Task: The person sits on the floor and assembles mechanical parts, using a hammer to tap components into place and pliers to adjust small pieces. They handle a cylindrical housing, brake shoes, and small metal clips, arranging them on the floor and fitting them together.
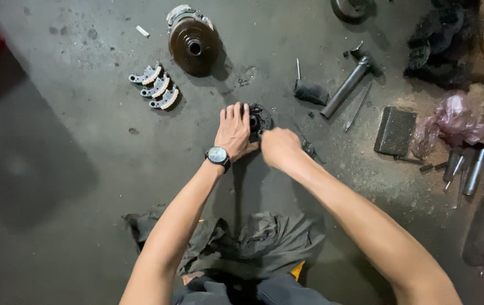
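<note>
crumpled grey-green cloth (264, 240) lies nearest on the concrete floor (84, 237) | left hand (233, 131) flat, fingers spread, pressing the small black round metal part (257, 118) | right hand (278, 147) closed just beside it, what it grips I cannot tell | judgement: keep the part pinned flat, turn squarely | three curved shoes with tan linings (156, 87), dark metal drum (193, 40) beyond

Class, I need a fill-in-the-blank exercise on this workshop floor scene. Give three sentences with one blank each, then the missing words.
1. Both hands rest on a small black part lying on the ____.
2. The left hand has a ____ on its wrist.
3. The ____ brake shoes lie left of the round drum.

Missing words: floor; watch; three
</note>
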